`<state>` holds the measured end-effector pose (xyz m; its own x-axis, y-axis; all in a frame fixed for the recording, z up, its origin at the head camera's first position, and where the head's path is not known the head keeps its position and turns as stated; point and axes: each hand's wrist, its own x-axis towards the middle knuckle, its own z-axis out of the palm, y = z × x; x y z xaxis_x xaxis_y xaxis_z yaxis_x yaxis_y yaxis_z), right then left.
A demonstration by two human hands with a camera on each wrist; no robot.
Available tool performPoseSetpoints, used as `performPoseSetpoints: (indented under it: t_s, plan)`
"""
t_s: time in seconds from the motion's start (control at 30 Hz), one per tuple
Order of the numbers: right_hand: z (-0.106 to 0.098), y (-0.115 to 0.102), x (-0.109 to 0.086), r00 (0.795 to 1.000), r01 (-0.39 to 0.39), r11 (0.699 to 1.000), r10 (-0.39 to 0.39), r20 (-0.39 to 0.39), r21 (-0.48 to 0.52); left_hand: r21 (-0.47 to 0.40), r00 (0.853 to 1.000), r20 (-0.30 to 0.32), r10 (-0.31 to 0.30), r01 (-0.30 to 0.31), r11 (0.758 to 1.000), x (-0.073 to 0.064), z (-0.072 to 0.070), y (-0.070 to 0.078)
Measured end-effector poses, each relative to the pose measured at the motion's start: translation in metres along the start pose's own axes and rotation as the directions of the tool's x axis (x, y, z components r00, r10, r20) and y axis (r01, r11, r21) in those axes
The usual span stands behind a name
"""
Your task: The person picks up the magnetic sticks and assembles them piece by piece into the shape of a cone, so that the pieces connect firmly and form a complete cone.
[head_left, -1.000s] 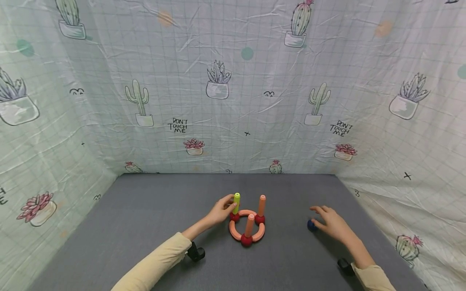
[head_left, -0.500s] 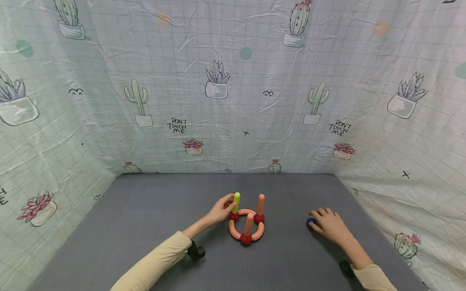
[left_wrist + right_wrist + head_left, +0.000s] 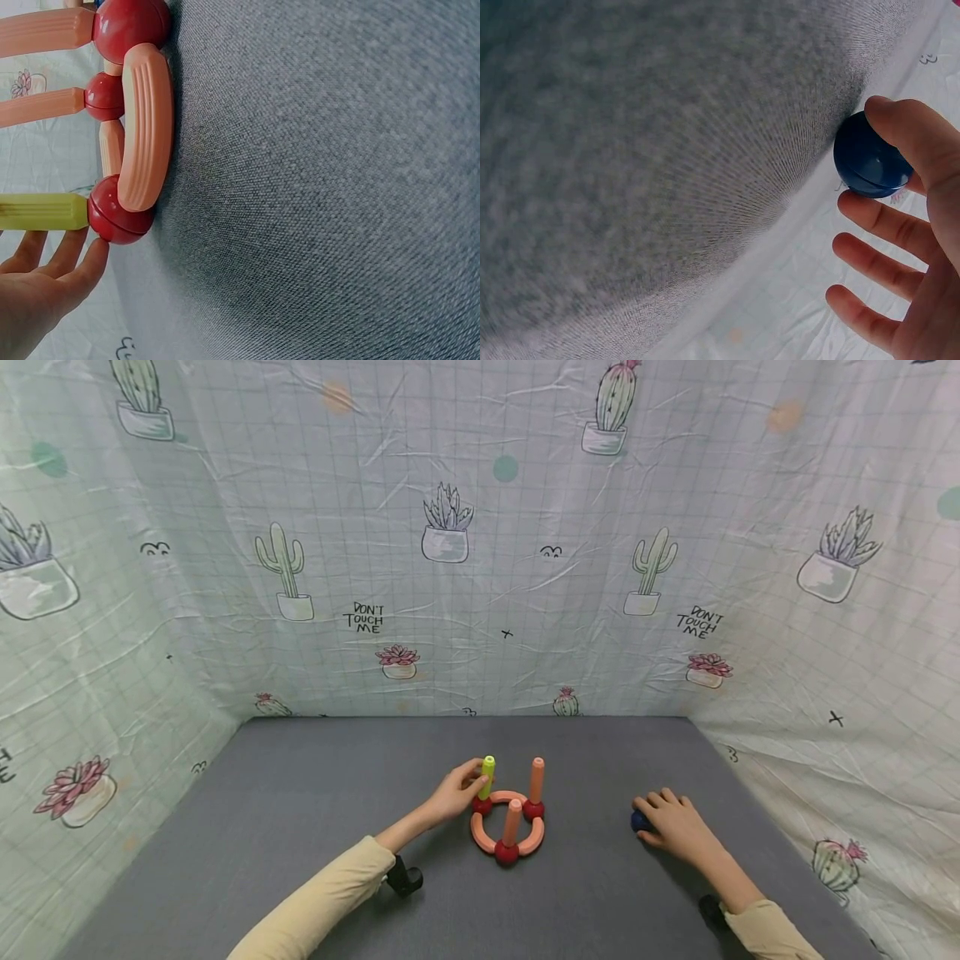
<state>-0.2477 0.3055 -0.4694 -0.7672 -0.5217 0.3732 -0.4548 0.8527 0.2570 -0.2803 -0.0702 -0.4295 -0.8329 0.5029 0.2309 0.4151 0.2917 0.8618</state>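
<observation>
My left hand [image 3: 452, 795] holds an upright yellow-green rod [image 3: 487, 777] between thumb and fingers. That rod stands in a red ball [image 3: 118, 214], which one fingertip touches in the left wrist view. Curved salmon pieces [image 3: 147, 127] join it to two other red balls in a ring, each bearing an upright salmon rod [image 3: 537, 781]. On the right, my right hand [image 3: 678, 828] grips a dark blue ball [image 3: 864, 154] resting on the table. Its thumb lies over the ball, with fingers at the other side; the remaining fingers are spread.
The grey table [image 3: 337, 760] is bounded at the back and sides by a hanging cloth [image 3: 510, 585] printed with cacti. A black wrist device [image 3: 405, 878] sits under the left forearm, another [image 3: 712, 912] under the right.
My right hand has lowered and closed its thumb and fingers round the blue ball. My left hand and the ring have kept their places.
</observation>
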Motion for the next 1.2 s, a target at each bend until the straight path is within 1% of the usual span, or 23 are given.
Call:
performPoseSetpoints:
  t_s: [0.13, 0.4, 0.63, 0.73, 0.87, 1.03, 1.2]
  plan:
    - [0.000, 0.000, 0.001, 1.000, 0.011, 1.000, -0.011, -0.008, -0.007, -0.004, 1.000, 0.002, -0.002, 0.002, 1.000, 0.000, 0.000, 0.001]
    - [0.002, 0.001, 0.001, 0.998, 0.031, 0.999, -0.032, -0.050, -0.015, -0.015, 1.000, 0.008, -0.006, 0.006, 1.000, -0.001, -0.001, 0.003]
    - [0.003, 0.001, 0.002, 1.000, 0.009, 1.000, -0.009, -0.007, -0.006, -0.020, 1.000, 0.013, 0.003, -0.003, 1.000, -0.001, -0.002, 0.000]
    - [0.002, 0.001, 0.002, 1.000, 0.004, 1.000, -0.004, -0.007, 0.005, -0.013, 1.000, 0.014, 0.006, -0.006, 1.000, -0.001, -0.002, 0.000]
    - [0.001, 0.001, 0.003, 0.998, 0.022, 1.000, -0.021, -0.056, 0.019, -0.003, 1.000, 0.014, 0.002, -0.002, 1.000, -0.001, -0.002, 0.000]
    - [0.001, 0.002, 0.007, 0.991, 0.049, 0.999, -0.046, -0.126, 0.021, -0.002, 1.000, 0.010, -0.003, 0.003, 1.000, -0.001, -0.001, 0.000]
    - [-0.002, 0.002, 0.014, 0.979, 0.066, 0.998, -0.067, -0.192, -0.012, 0.002, 1.000, 0.007, -0.004, 0.004, 1.000, 0.000, -0.002, 0.001]
